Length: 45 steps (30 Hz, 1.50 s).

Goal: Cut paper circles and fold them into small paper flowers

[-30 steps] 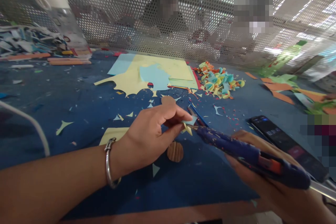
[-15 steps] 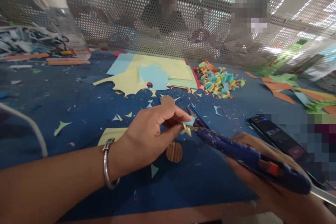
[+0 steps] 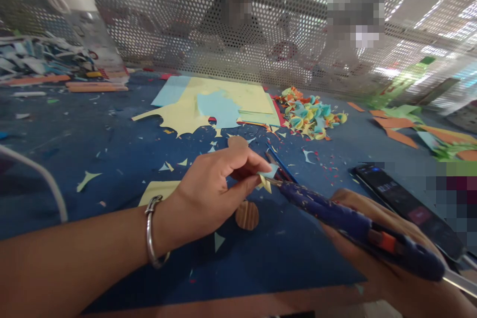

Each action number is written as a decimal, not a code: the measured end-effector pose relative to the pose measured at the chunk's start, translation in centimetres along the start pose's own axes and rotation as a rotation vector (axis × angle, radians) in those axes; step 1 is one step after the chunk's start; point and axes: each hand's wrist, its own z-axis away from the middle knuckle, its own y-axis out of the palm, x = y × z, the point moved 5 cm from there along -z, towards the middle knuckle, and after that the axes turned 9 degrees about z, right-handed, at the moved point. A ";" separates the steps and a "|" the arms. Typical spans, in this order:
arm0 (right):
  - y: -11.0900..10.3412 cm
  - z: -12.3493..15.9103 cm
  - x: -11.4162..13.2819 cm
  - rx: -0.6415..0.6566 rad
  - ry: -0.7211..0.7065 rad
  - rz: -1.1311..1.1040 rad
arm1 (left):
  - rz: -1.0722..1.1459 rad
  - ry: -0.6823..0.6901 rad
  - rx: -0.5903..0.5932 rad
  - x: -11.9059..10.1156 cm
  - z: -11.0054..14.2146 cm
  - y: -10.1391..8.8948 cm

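Observation:
My left hand (image 3: 212,189), with a silver bangle at the wrist, pinches a small piece of paper (image 3: 269,172) in light blue and pale yellow between thumb and fingers. Wrapped round a dark blue glue gun (image 3: 328,213) is my right hand (image 3: 357,208), partly hidden behind the tool. The gun's metal nozzle meets or nearly meets the paper; exact contact cannot be made out. A pale glue stick (image 3: 462,283) juts from its rear. Below my left fingers lies a striped brown disc (image 3: 247,215), and another tan disc (image 3: 237,142) sits just beyond the hand.
Coloured paper sheets (image 3: 231,89) lie ahead, beside a heap of small folded paper pieces (image 3: 311,114). A phone (image 3: 402,203) is at right, near orange paper strips (image 3: 398,124). At back left stands a bottle (image 3: 93,35). Behind rises a perforated metal screen (image 3: 167,10); people sit beyond.
The glue gun and my right hand have shifted very slightly to the right and down. My left hand and the paper stay almost where they were.

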 end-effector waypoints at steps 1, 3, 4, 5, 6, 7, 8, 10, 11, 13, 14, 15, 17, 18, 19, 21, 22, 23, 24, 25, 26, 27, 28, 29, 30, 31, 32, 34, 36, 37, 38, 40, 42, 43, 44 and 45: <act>-0.1 0.0 0.0 -0.005 -0.007 0.010 | -0.002 -0.008 0.003 0.0 0.0 0.0; -0.2 -0.1 0.1 -0.010 -0.015 0.016 | 0.001 -0.021 0.002 0.0 0.1 0.0; -0.2 -0.1 0.2 -0.012 -0.019 0.015 | 0.005 -0.024 0.000 0.0 0.1 -0.1; -0.3 -0.1 0.2 -0.014 -0.017 0.014 | 0.008 -0.030 -0.003 0.1 0.1 -0.1; -0.3 -0.1 0.2 -0.013 -0.012 0.011 | 0.012 -0.037 -0.007 0.1 0.1 -0.1; -0.3 -0.1 0.2 -0.011 -0.008 0.007 | 0.019 -0.046 -0.015 0.3 0.1 -0.1; -0.3 -0.2 0.2 -0.012 -0.004 0.005 | 0.029 -0.055 -0.023 0.4 0.1 -0.2; -0.4 -0.2 0.3 -0.014 -0.008 0.001 | 0.054 -0.076 -0.030 0.7 0.1 -0.2; -0.4 -0.2 0.2 -0.015 -0.005 0.000 | 0.068 -0.082 -0.032 0.8 0.1 -0.2; -0.4 -0.1 0.3 -0.013 0.001 -0.001 | 0.096 -0.086 -0.030 0.8 0.0 -0.1; -0.4 -0.1 0.2 -0.011 0.021 0.004 | 0.114 -0.088 -0.024 0.8 0.0 0.0; -0.3 0.0 0.2 -0.009 0.043 0.010 | 0.136 -0.089 -0.021 0.8 -0.1 0.0; -0.3 0.1 0.2 -0.017 0.094 0.034 | 0.182 -0.097 -0.021 0.8 -0.1 0.1; -0.3 0.2 0.2 -0.020 0.118 0.042 | 0.201 -0.105 -0.024 0.8 -0.1 0.1; -0.3 0.3 0.2 -0.020 0.134 0.046 | 0.222 -0.115 -0.029 0.9 -0.1 0.1; -0.6 0.2 0.2 -0.032 0.131 0.054 | 0.285 -0.145 -0.036 1.1 -0.2 0.2; -0.9 0.1 0.0 -0.049 0.118 0.069 | 0.331 -0.164 -0.033 1.3 -0.3 0.3; -1.3 -0.1 -0.2 -0.072 0.102 0.099 | 0.382 -0.187 -0.031 1.6 -0.3 0.4; -1.7 -0.3 -0.5 -0.103 0.083 0.147 | 0.434 -0.214 -0.031 1.8 -0.4 0.4; -2.1 -0.5 -0.9 -0.122 0.059 0.207 | 0.481 -0.243 -0.035 2.1 -0.5 0.5; -2.5 -0.8 -1.4 -0.137 0.046 0.284 | 0.518 -0.275 -0.045 2.4 -0.6 0.6; -2.7 -1.1 -2.1 -0.129 0.036 0.372 | 0.548 -0.308 -0.057 2.6 -0.6 0.6; -2.8 -1.5 -2.7 -0.116 0.020 0.445 | 0.572 -0.343 -0.071 2.8 -0.6 0.6; -3.0 -1.7 -3.4 -0.113 0.033 0.518 | 0.593 -0.372 -0.081 3.0 -0.6 0.5; -2.8 -2.0 -3.9 -0.063 0.000 0.569 | 0.611 -0.396 -0.086 3.1 -0.6 0.5; -2.4 -2.2 -4.4 0.001 -0.010 0.615 | 0.625 -0.419 -0.088 3.2 -0.5 0.5; -2.2 -2.4 -4.8 0.040 -0.001 0.661 | 0.634 -0.441 -0.088 3.3 -0.5 0.5; -1.5 -2.7 -5.5 0.163 0.045 0.720 | 0.641 -0.481 -0.091 3.3 -0.3 0.5; -1.0 -2.8 -5.6 0.213 0.060 0.727 | 0.647 -0.511 -0.104 3.4 -0.2 0.4; -0.9 -2.9 -5.6 0.219 0.049 0.709 | 0.652 -0.518 -0.109 3.4 -0.2 0.4; -0.9 -3.0 -5.6 0.210 0.036 0.684 | 0.658 -0.520 -0.113 3.3 -0.2 0.4; -1.2 -3.0 -5.8 0.199 -0.005 0.620 | 0.671 -0.522 -0.112 3.3 -0.2 0.4; -1.6 -3.0 -6.1 0.199 -0.052 0.561 | 0.685 -0.536 -0.113 3.3 -0.1 0.4; -1.9 -2.9 -6.1 0.199 -0.075 0.535 | 0.691 -0.545 -0.113 3.3 0.0 0.4; -2.2 -2.9 -6.0 0.201 -0.095 0.513 | 0.696 -0.555 -0.111 3.3 0.0 0.4; -2.5 -2.9 -5.6 0.195 -0.113 0.499 | 0.698 -0.565 -0.107 3.4 0.1 0.5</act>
